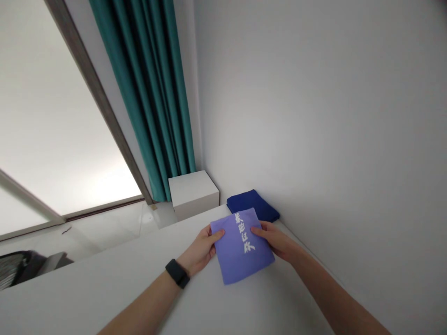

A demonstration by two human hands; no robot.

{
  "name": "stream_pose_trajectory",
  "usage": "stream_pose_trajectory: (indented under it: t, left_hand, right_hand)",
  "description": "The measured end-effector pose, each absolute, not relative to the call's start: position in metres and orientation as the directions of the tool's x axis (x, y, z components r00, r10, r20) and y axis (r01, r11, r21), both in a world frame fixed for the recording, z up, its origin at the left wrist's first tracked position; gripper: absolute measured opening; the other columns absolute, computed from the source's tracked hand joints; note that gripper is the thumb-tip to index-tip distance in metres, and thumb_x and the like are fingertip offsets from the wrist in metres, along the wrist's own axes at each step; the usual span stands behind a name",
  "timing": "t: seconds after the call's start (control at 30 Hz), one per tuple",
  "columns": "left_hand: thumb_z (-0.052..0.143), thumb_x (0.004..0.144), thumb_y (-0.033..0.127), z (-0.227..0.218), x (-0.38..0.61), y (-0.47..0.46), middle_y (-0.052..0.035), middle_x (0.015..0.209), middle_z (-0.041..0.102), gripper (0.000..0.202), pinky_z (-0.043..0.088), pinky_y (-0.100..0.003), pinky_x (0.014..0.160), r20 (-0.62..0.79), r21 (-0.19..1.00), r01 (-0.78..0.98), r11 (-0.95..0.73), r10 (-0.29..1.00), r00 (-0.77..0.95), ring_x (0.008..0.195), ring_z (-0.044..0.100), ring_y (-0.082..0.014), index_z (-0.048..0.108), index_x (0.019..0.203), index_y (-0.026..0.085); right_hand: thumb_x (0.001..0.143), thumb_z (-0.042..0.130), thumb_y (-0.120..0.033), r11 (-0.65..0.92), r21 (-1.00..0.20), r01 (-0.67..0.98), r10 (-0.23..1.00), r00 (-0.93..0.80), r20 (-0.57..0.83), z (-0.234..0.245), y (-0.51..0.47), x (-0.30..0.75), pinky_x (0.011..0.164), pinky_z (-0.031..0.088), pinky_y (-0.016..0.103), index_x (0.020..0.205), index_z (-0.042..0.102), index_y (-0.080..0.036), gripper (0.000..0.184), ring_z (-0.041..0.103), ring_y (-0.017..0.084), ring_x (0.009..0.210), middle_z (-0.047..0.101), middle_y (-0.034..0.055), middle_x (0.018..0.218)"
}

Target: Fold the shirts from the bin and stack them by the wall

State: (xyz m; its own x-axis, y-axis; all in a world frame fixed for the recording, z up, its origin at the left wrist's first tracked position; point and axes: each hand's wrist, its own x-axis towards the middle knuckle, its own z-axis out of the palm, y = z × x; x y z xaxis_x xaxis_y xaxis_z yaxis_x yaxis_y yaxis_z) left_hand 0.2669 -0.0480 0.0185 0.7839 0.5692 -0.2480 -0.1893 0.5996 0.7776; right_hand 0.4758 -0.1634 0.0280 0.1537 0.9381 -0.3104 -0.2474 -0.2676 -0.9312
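A folded purple cloth (232, 260) with white Chinese lettering is held up over a white surface, tilted toward me. My left hand (204, 246) grips its left edge, thumb on the front and fingers behind. On the right side, my right hand (275, 237) pinches the cloth the same way, its thumb lying near the lettering. Just beyond the purple cloth lies a dark blue folded cloth (253, 202), partly hidden behind it. A black watch (177, 273) is on my left wrist.
The white tabletop (115, 298) runs along a pale wall (314, 116) on the right. A white box-like cabinet (193, 188) stands past its far end, below a teal curtain (153, 93). Dark objects (31, 267) sit at the lower left, beside the tiled floor (118, 228).
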Motion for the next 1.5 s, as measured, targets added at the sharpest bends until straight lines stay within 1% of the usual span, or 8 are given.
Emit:
stream_pose_trajectory:
  t: [0.37,0.53,0.63,0.73,0.93,1.03,1.2,1.5]
  left_hand:
    - [0.057,0.088,0.002,0.004,0.372,0.018,-0.0131,0.093,0.074,0.024,0.061,-0.029,0.077,-0.369,0.718,-0.227,0.658,0.637,0.677,0.077,0.073,-0.0176,0.062,0.110,0.008]
    - [0.057,0.088,0.003,-0.005,0.371,0.018,-0.0143,0.094,0.074,0.022,0.061,-0.029,0.079,-0.384,0.709,-0.216,0.672,0.623,0.681,0.079,0.073,-0.0181,0.062,0.109,0.008]
    - [0.060,0.087,0.004,-0.005,0.370,0.019,-0.0138,0.097,0.074,0.022,0.060,-0.029,0.081,-0.387,0.703,-0.218,0.677,0.621,0.682,0.082,0.073,-0.0185,0.063,0.109,0.009]
    - [0.059,0.087,0.004,-0.003,0.371,0.019,-0.0137,0.096,0.074,0.022,0.061,-0.030,0.080,-0.389,0.701,-0.218,0.679,0.620,0.681,0.081,0.073,-0.0187,0.063,0.109,0.009]
    - [0.062,0.087,0.008,0.004,0.389,0.017,-0.0134,0.098,0.074,0.025,0.062,-0.029,0.076,-0.373,0.716,-0.238,0.656,0.648,0.664,0.076,0.073,-0.0170,0.062,0.112,0.010]
    - [0.063,0.087,0.007,0.004,0.405,0.017,-0.0132,0.096,0.074,0.024,0.062,-0.029,0.075,-0.382,0.723,-0.233,0.650,0.657,0.650,0.076,0.073,-0.0170,0.062,0.111,0.010]
    - [0.067,0.083,0.005,0.003,0.416,0.020,-0.0130,0.092,0.074,0.023,0.061,-0.028,0.075,-0.407,0.732,-0.212,0.648,0.665,0.626,0.075,0.072,-0.0175,0.064,0.105,0.009]
    - [0.064,0.085,0.010,0.010,0.421,0.015,-0.0114,0.091,0.072,0.020,0.060,-0.029,0.077,-0.355,0.804,-0.170,0.570,0.690,0.631,0.078,0.070,-0.0173,0.062,0.105,0.012]
  right_hand:
    - [0.073,0.074,-0.034,-0.393,-0.913,0.109,0.812,0.508,-0.289,0.035,-0.081,0.556,0.062,0.050,0.034,0.085,0.067,-0.019,0.021,0.063,0.022,0.071,0.070,0.0069,0.080]
    - [0.075,0.070,-0.032,-0.406,-0.896,0.178,0.775,0.586,-0.236,0.021,-0.115,0.555,0.055,0.044,0.027,0.105,0.063,-0.020,0.033,0.058,0.018,0.069,0.065,0.0045,0.083]
    - [0.078,0.066,-0.037,-0.410,-0.897,0.164,0.780,0.573,-0.252,0.011,-0.143,0.545,0.048,0.040,0.024,0.120,0.054,-0.021,0.046,0.055,0.014,0.058,0.060,0.0002,0.075]
    - [0.078,0.061,-0.042,-0.297,-0.952,0.079,0.801,0.563,-0.204,0.001,-0.155,0.531,0.043,0.033,0.022,0.127,0.046,-0.025,0.054,0.050,0.010,0.050,0.053,-0.0049,0.071]
    - [0.071,0.059,-0.057,-0.028,-0.998,-0.054,0.618,0.784,-0.060,-0.011,-0.146,0.517,0.042,0.031,0.022,0.118,0.048,-0.025,0.058,0.043,0.010,0.048,0.044,-0.0086,0.064]
    - [0.071,0.055,-0.060,-0.042,-0.994,-0.103,0.579,0.808,-0.108,-0.015,-0.147,0.522,0.042,0.032,0.023,0.119,0.050,-0.023,0.061,0.045,0.012,0.047,0.044,-0.0077,0.058]
    - [0.072,0.056,-0.056,-0.118,-0.979,-0.164,0.664,0.720,-0.200,-0.013,-0.160,0.520,0.043,0.035,0.025,0.129,0.052,-0.024,0.065,0.051,0.015,0.049,0.048,-0.0057,0.056]
    - [0.070,0.058,-0.046,-0.025,-0.968,-0.250,0.618,0.757,-0.211,-0.013,-0.165,0.512,0.049,0.040,0.027,0.128,0.053,-0.022,0.063,0.054,0.017,0.057,0.049,-0.0047,0.058]
